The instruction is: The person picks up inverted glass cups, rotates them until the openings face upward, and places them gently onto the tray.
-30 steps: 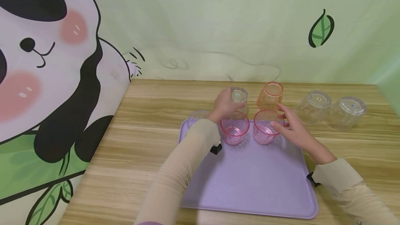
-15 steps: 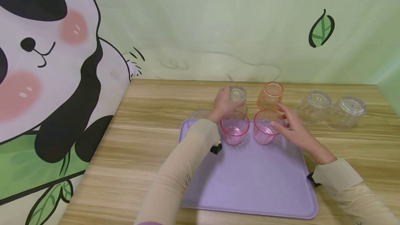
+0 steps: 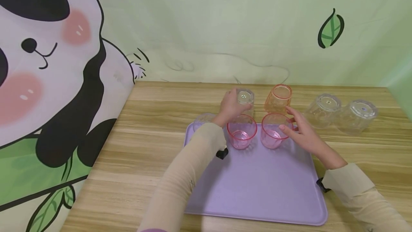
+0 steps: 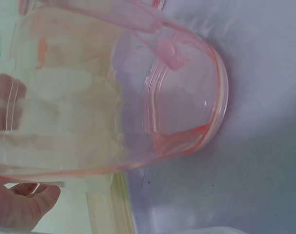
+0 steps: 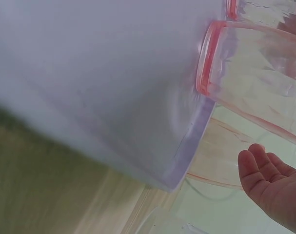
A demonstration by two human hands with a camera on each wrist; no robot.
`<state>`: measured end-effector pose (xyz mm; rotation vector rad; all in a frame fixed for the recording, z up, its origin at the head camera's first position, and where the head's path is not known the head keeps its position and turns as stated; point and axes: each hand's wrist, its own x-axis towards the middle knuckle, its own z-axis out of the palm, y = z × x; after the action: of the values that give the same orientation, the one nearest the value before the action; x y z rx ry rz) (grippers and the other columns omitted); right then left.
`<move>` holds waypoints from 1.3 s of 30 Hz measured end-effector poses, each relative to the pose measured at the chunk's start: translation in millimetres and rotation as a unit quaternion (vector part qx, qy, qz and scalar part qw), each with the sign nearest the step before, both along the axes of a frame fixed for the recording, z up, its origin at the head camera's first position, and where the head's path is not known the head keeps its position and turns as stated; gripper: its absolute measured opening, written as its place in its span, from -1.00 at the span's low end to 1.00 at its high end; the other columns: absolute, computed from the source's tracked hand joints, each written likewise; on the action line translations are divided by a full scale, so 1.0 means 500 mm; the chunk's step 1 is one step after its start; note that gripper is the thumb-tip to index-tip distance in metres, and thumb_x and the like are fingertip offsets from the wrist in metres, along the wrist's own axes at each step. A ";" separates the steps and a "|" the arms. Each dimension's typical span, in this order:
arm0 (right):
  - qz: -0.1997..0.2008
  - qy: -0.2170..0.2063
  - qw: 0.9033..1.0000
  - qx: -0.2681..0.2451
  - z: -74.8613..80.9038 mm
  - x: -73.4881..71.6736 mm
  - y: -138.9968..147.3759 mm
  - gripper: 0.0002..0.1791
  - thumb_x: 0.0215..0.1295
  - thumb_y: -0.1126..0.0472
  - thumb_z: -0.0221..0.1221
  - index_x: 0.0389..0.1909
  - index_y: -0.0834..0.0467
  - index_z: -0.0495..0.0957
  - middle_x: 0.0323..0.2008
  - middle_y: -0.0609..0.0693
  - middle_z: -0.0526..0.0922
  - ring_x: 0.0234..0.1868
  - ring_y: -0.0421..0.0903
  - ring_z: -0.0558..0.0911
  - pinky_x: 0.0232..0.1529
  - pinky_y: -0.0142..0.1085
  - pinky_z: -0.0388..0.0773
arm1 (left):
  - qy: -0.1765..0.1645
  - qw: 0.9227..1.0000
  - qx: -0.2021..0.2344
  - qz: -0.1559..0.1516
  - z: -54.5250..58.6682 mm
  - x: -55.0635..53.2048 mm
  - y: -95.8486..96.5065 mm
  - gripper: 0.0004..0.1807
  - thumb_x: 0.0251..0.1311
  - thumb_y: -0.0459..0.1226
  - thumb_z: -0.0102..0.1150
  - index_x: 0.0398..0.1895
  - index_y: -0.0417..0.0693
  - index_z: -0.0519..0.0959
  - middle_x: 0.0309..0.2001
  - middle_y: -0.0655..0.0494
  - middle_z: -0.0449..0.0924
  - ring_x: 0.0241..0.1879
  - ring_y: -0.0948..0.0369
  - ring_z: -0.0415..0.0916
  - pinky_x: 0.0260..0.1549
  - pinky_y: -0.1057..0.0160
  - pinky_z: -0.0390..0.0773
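We see the left hand (image 3: 232, 108) with its fingers curled around an upside-down clear cup (image 3: 246, 99), just behind the purple tray (image 3: 267, 182). The right hand (image 3: 304, 133) has its fingers spread wide beside the right-side pink cup (image 3: 273, 137), which stands upright on the tray; whether they touch it, we cannot tell.

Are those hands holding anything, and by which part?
The left hand holds an upturned clear glass by its sides. The right hand is beside a pink cup with no grip showing; whether it touches the cup cannot be told.
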<state>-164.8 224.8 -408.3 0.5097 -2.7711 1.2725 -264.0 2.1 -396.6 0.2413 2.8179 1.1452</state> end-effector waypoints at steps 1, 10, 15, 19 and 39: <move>0.000 0.000 1.000 0.000 0.000 0.000 0.000 -0.34 0.21 0.22 0.05 0.26 0.35 0.02 0.17 0.36 0.18 -0.01 0.20 0.37 -0.24 -0.54 0.32 | 0.001 1.000 -0.001 -0.001 0.001 0.000 -0.001 -0.20 -0.16 -0.08 0.32 0.17 -0.16 0.21 0.03 -0.09 0.39 0.06 0.07 0.34 0.04 0.18 0.37; 0.000 0.002 1.000 0.004 0.001 -0.001 -0.001 -0.33 0.20 0.22 0.06 0.26 0.35 0.02 0.17 0.36 0.19 -0.02 0.19 0.37 -0.26 -0.55 0.32 | 0.005 1.000 -0.014 -0.009 0.011 0.000 -0.011 -0.19 -0.14 -0.07 0.30 0.20 -0.16 0.19 0.10 -0.07 0.36 0.12 0.07 0.30 0.09 0.18 0.33; -0.001 0.005 1.000 0.003 0.001 -0.002 -0.001 -0.33 0.20 0.22 0.06 0.25 0.36 0.02 0.16 0.37 0.19 -0.02 0.20 0.37 -0.26 -0.59 0.30 | 0.004 1.000 -0.005 -0.012 0.018 -0.001 -0.015 -0.16 -0.13 -0.06 0.30 0.22 -0.15 0.16 0.12 -0.07 0.35 0.12 0.06 0.30 0.09 0.16 0.34; -0.001 0.002 1.000 0.002 0.003 -0.001 -0.002 -0.34 0.20 0.23 0.06 0.26 0.36 0.02 0.15 0.37 0.20 -0.02 0.19 0.36 -0.26 -0.55 0.30 | -0.003 1.000 0.006 -0.012 0.024 -0.001 -0.019 -0.17 -0.12 -0.05 0.29 0.23 -0.12 0.16 0.12 -0.04 0.35 0.12 0.08 0.30 0.08 0.17 0.34; -0.005 0.025 1.000 -0.007 0.011 -0.002 0.004 -0.36 0.19 0.29 0.06 0.25 0.32 0.05 0.16 0.36 0.21 -0.06 0.17 0.40 -0.31 -0.49 0.37 | -0.007 1.000 0.017 -0.002 0.050 -0.008 -0.030 -0.14 -0.14 -0.04 0.30 0.24 -0.11 0.15 0.14 -0.01 0.34 0.12 0.10 0.30 0.08 0.17 0.34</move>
<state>-165.9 226.9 -402.5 0.5202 -2.7180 1.2587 -268.1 -12.9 -371.6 0.2388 2.7868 1.1897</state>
